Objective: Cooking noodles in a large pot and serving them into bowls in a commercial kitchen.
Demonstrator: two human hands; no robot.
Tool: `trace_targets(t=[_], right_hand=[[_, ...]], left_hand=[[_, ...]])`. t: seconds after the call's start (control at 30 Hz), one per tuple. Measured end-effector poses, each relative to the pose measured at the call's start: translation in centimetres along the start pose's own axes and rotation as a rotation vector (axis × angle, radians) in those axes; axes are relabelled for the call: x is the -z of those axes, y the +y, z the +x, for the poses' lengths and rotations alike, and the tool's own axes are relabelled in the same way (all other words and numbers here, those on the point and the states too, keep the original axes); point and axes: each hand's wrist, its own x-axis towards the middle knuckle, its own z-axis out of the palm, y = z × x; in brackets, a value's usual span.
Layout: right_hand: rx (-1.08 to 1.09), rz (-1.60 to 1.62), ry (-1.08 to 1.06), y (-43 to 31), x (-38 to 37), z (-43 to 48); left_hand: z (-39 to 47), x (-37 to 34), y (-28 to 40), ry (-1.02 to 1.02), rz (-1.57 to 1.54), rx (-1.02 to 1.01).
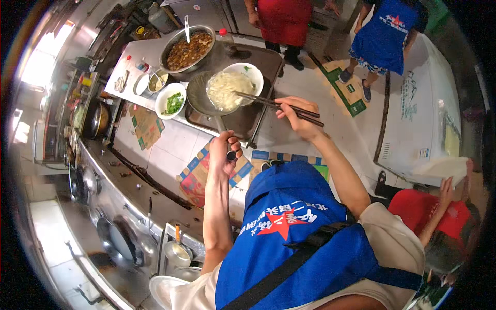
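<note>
My left hand (pixel 224 149) is closed round the handle of a mesh strainer (pixel 199 93), which is tilted at the rim of a white bowl (pixel 259 79). Pale noodles (pixel 229 90) lie across the strainer's edge and the bowl, where some green herbs show. My right hand (pixel 300 116) grips a pair of dark chopsticks (pixel 271 102), their tips in the noodles. Beside the strainer stands a white bowl of chopped green herbs (pixel 174 102). Behind it is a large metal basin (pixel 164 54) of brown chunky stew with a ladle (pixel 187 29) in it.
The white bowl rests on a dark tray (pixel 267 58) on the table. Small bowls (pixel 158 80) and bottles (pixel 142 65) stand at the table's left. Two people in aprons stand beyond; another person in red is at the right by a white chest freezer (pixel 426 100). A metal counter (pixel 128 217) with pans runs along the left.
</note>
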Motion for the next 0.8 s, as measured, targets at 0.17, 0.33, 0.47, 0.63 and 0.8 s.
trace_targets(t=[0.17, 0.33, 0.47, 0.63, 0.8], right_hand=[[0.057, -0.1, 0.134, 1.1, 0.2, -1.8], [0.01, -0.105, 0.198, 1.5, -0.2, -3.2], [0.002, -0.091, 0.274, 2.0, -0.4, -3.9], [0.005, -0.073, 0.345, 2.1, -0.6, -4.0], [-0.061, -0.119, 0.32, 0.9, -2.8, -3.7]], left_hand=[[0.7, 0.8, 0.9, 0.03, 0.352, -0.164], [1.6, 1.4, 2.2, 0.039, 0.448, -0.326], [2.4, 2.2, 3.5, 0.091, 0.816, -0.362], [4.6, 3.9, 3.3, 0.253, 1.01, -0.579], [5.9, 11.6, 1.7, 0.428, 1.192, -0.782]])
